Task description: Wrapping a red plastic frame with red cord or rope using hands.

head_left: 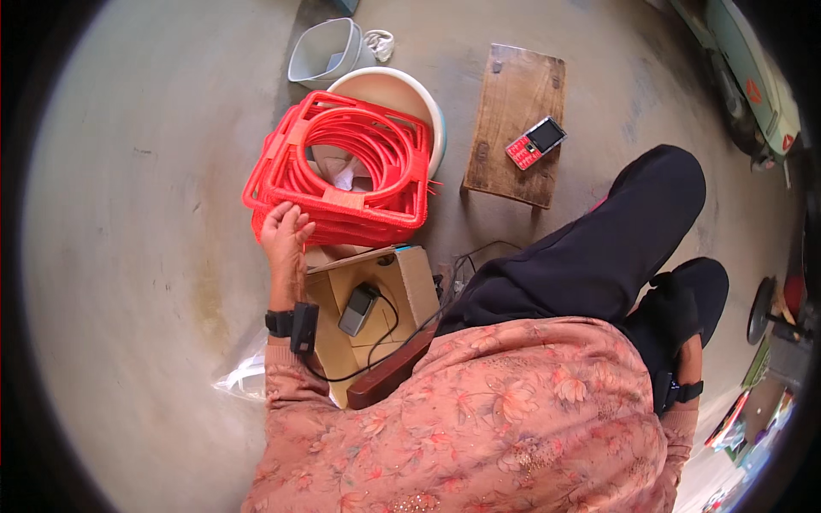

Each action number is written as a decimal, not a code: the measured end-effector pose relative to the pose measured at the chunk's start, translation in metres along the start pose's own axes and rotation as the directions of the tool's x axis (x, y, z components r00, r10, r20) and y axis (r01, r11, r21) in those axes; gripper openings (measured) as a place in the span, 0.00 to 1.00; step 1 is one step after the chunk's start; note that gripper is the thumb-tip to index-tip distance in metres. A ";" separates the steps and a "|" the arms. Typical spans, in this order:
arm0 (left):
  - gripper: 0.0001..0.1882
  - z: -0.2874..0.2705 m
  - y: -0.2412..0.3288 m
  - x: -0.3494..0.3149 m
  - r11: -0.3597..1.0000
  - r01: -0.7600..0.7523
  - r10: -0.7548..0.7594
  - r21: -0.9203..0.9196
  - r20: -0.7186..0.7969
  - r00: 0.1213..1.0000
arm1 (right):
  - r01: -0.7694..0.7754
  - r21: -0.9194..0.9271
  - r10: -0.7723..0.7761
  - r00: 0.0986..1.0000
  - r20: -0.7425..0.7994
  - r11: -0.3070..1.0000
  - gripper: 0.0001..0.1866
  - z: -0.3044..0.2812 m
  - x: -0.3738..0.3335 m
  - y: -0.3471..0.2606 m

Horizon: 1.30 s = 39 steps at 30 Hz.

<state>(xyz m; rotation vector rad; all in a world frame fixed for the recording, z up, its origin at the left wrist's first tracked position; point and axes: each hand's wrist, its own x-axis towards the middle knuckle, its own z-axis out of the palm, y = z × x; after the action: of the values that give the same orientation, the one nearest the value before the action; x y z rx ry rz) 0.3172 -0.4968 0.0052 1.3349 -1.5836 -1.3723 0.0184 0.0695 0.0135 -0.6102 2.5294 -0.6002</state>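
Note:
A stack of red square frames with round openings [346,200] rests on a pale round tub [432,111] ahead and to my left. Their sides look wrapped in red cord or tinsel. My left hand [286,229] is at the near left corner of the stack, its fingers curled closed on the edge of a red frame. Low on the right, my right hand [671,315] appears to wear a black glove and lies by my dark trouser leg [564,248]. Its fingers blend into the dark cloth, so their pose is hidden.
Below the stack stands an open cardboard box [419,278] holding a grey device [358,309] with a black cable. A red keypad phone [536,143] lies on a wooden stool [513,94]. Behind the tub is a grey bin [346,56]. A scooter [753,77] stands far right.

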 end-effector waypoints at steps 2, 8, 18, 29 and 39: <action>0.17 -0.010 -0.018 -0.007 0.918 0.204 -0.211 -0.341 0.018 0.977 | 0.000 -0.027 0.000 1.000 0.005 1.000 0.13 0.001 0.004 0.005; 0.19 0.035 -0.027 -0.036 0.894 0.357 -0.290 -0.272 0.259 0.922 | -0.016 -0.049 0.016 1.000 -0.005 0.999 0.13 -0.003 0.005 -0.004; 0.17 0.058 -0.037 -0.034 0.796 0.300 -0.251 -0.525 0.165 0.954 | -0.085 -0.166 0.089 0.996 0.015 0.983 0.13 0.003 -0.002 -0.008; 0.17 0.063 -0.054 -0.024 0.817 0.298 -0.264 -0.494 0.140 0.954 | -0.056 -0.139 0.054 0.998 -0.017 0.989 0.12 0.002 -0.005 -0.013; 0.30 0.066 -0.029 -0.039 0.977 0.204 -0.201 -0.067 0.055 0.978 | -0.022 -0.101 0.021 1.000 -0.012 0.995 0.12 0.004 -0.002 -0.010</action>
<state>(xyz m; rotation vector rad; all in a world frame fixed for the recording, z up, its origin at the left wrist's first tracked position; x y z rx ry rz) 0.2755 -0.4376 -0.0327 1.4612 -1.4446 -1.5792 0.0255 0.0609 0.0158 -0.6155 2.5855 -0.4712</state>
